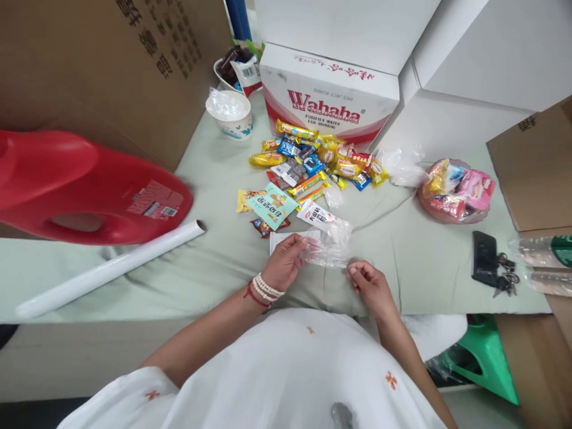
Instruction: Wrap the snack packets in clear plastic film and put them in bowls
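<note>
A clear plastic bag [328, 249] is stretched between my two hands near the table's front edge. My left hand [288, 259], with beaded bracelets on the wrist, pinches its left side. At the bag's lower right corner, my right hand [367, 280] has thumb and finger closed on the edge. Just beyond lie a white snack packet [319, 215] and a pale green packet [273, 205]. A white packet [279, 238] lies partly hidden behind my left hand. Farther back is a heap of wrapped snacks [313, 158] in yellow, blue and red.
A white-and-red water carton [330, 95] stands behind the snacks, with a paper cup [229, 116] to its left. A red jug [89, 190] and a white roll [111, 271] lie left. On the right are a filled pink bowl [458, 190], a dark phone-like object [485, 259] and keys [507, 277].
</note>
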`<state>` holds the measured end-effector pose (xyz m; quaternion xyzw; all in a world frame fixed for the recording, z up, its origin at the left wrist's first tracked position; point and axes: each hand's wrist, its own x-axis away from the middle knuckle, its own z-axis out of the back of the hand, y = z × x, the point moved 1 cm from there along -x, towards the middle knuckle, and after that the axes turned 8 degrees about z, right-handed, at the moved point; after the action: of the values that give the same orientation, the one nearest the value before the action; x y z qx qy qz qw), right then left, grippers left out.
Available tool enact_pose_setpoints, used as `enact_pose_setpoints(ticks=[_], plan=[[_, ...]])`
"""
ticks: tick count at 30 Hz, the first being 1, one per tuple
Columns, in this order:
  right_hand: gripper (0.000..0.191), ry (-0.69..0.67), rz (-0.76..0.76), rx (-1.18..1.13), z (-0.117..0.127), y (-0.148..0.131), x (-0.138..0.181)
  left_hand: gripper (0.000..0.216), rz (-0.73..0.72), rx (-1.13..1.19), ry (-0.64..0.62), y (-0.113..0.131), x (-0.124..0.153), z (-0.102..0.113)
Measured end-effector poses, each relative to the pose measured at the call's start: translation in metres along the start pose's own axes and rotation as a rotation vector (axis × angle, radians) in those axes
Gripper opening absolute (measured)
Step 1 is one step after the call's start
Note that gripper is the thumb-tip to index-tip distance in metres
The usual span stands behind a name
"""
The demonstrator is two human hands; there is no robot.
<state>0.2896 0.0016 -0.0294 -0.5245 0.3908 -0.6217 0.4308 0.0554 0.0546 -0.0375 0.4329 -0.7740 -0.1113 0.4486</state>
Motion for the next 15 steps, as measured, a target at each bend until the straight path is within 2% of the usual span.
enact_pose_setpoints(ticks=[4, 6, 7, 9, 11, 13, 15], plan=[[0.044, 0.228, 0.142, 0.225, 0.009, -0.003, 0.009, 0.04, 0.004, 0.012, -0.056, -0.003, 0.007, -0.004], [0.04, 0.246, 0.308, 0.322, 0.004, -0.012, 0.009, 0.038, -0.005, -0.001, -0.075, -0.006, 0.009, -0.008], [0.036, 0.196, 0.421, 0.381, -0.001, -0.018, 0.007, 0.039, -0.007, -0.008, -0.082, -0.006, 0.01, -0.01], [0.031, 0.013, 0.669, 0.553, -0.013, -0.027, 0.003, 0.04, -0.008, -0.013, -0.091, -0.007, 0.011, -0.013], [0.029, -0.141, 0.844, 0.753, -0.023, -0.031, -0.003, 0.043, -0.02, -0.016, -0.08, -0.005, 0.01, -0.013], [0.019, -0.178, 0.907, 0.877, -0.027, -0.03, -0.009, 0.044, -0.043, -0.019, -0.046, -0.002, 0.008, -0.01], [0.02, -0.185, 0.911, 0.863, -0.025, -0.028, -0.014, 0.045, -0.049, -0.011, -0.014, 0.001, 0.008, -0.005]])
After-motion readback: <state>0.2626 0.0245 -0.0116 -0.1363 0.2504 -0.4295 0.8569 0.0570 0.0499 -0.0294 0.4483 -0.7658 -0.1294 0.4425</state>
